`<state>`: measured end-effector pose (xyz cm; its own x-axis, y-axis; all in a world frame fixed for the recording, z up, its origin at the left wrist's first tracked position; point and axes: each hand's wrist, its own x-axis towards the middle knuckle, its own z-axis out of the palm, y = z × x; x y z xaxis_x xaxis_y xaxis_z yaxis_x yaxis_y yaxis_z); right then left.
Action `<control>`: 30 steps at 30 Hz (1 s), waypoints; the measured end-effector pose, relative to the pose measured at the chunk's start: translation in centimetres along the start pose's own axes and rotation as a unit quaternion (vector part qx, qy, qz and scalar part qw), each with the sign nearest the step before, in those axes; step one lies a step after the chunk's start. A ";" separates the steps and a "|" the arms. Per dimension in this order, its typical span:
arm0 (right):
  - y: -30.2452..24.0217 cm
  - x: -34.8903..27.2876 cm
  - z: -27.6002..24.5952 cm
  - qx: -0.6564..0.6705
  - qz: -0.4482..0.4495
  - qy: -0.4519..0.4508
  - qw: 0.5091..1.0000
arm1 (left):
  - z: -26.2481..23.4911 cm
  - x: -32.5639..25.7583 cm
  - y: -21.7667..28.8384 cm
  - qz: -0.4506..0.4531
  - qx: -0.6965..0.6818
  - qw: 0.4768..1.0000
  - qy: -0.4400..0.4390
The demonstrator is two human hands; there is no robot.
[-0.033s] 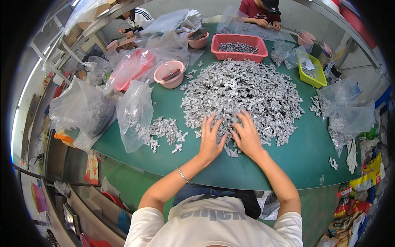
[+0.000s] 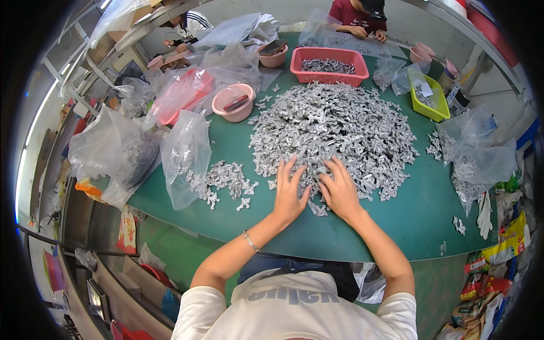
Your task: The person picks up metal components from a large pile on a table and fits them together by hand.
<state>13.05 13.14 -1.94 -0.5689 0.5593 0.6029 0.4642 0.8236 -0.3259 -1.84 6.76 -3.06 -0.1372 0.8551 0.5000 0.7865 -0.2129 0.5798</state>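
Note:
A wide heap of small silvery metal parts (image 2: 334, 127) covers the middle of the green table (image 2: 396, 221). My left hand (image 2: 290, 192) and my right hand (image 2: 340, 190) lie palm down side by side on the heap's near edge, fingers spread over the parts. Neither hand visibly grips anything. A thin bracelet circles my left wrist. To the left of my left hand a smaller scatter of the same parts (image 2: 224, 178) rests beside a clear plastic bag (image 2: 184, 153) with parts inside.
A pink bowl (image 2: 237, 102), a red basket of parts (image 2: 328, 65) and a yellow-green tray (image 2: 428, 93) stand beyond the heap. Clear bags (image 2: 476, 158) lie at the right, more bags (image 2: 113, 147) at the left. Other people (image 2: 357, 14) work at the far end.

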 end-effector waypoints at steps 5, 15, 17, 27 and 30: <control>0.2 -3.0 -0.9 0.000 -0.017 -0.038 0.999 | 0.1 -2.0 1.5 0.070 0.050 0.996 -0.023; 1.6 -8.0 -4.2 0.032 -0.013 -0.081 0.996 | 0.1 -5.0 4.6 0.097 -0.024 0.991 -0.088; 1.5 -8.4 -5.3 0.045 -0.016 -0.090 0.995 | -0.2 -5.5 4.7 0.031 -0.095 0.986 -0.132; 1.4 -8.1 -6.4 0.036 0.030 -0.101 0.994 | 0.5 -3.4 3.0 0.007 0.007 1.000 0.009; 2.3 -8.5 -5.3 0.003 0.041 -0.076 0.996 | 0.6 -4.2 3.5 -0.014 -0.065 0.997 -0.039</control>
<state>22.53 9.77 -3.93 -0.6258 0.6327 0.4561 0.5106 0.7744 -0.3737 1.84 2.69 -3.47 -0.1068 0.8951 0.4329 0.6977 -0.2427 0.6740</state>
